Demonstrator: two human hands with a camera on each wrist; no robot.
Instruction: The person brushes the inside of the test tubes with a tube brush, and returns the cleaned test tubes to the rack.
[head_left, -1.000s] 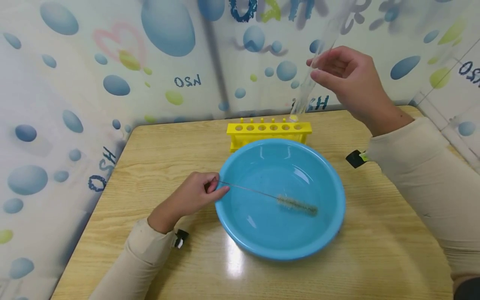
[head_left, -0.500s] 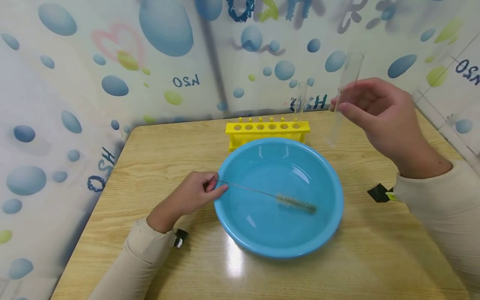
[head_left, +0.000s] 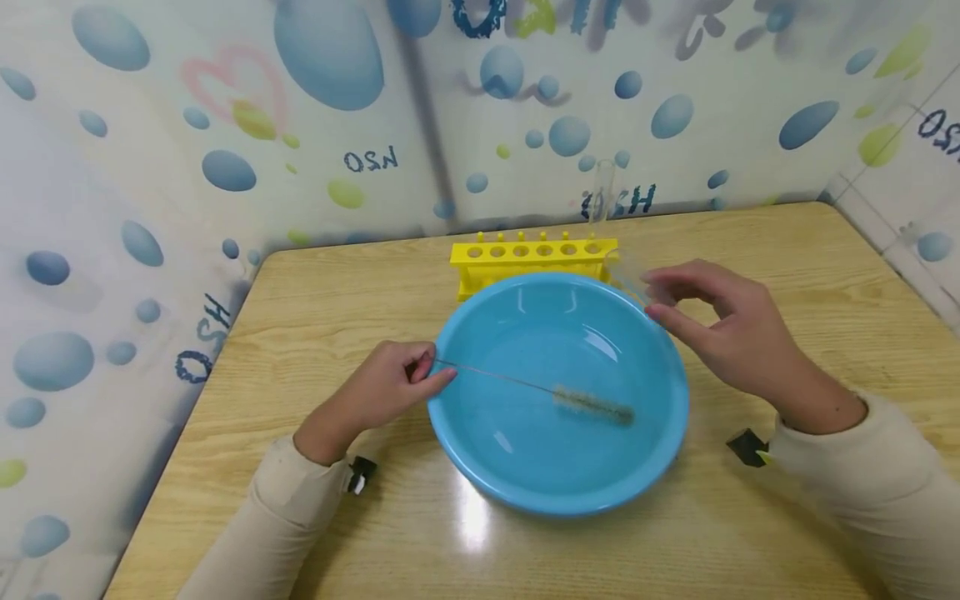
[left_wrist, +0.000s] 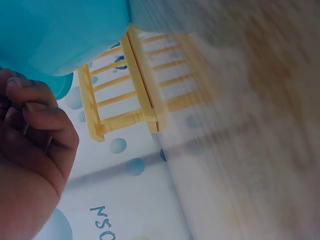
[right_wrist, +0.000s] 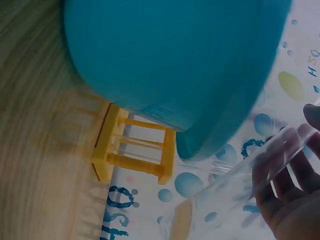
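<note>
My left hand (head_left: pixel 382 387) pinches the thin wire handle of a test tube brush (head_left: pixel 592 406) at the left rim of a blue basin (head_left: pixel 558 500). The brush's bristly head lies over the inside of the basin. Beside the right rim, my right hand (head_left: pixel 723 333) holds a clear glass test tube (right_wrist: pixel 225 187) between thumb and fingers. In the head view this tube is faint and tilts toward the rack. A second clear test tube (head_left: pixel 602 192) stands upright in the rightmost hole of a yellow test tube rack (head_left: pixel 480 260) behind the basin.
The basin stands in the middle of a wooden table (head_left: pixel 315 308), its far rim partly covering the rack. A patterned wall (head_left: pixel 300 192) closes off the back and left. Black wrist straps (head_left: pixel 362 475) hang from both sleeves.
My right hand, holding a test tube, has gone from above the rack out to the right, then down to the basin's right rim, the tube changing tilt. My left hand stays still.
</note>
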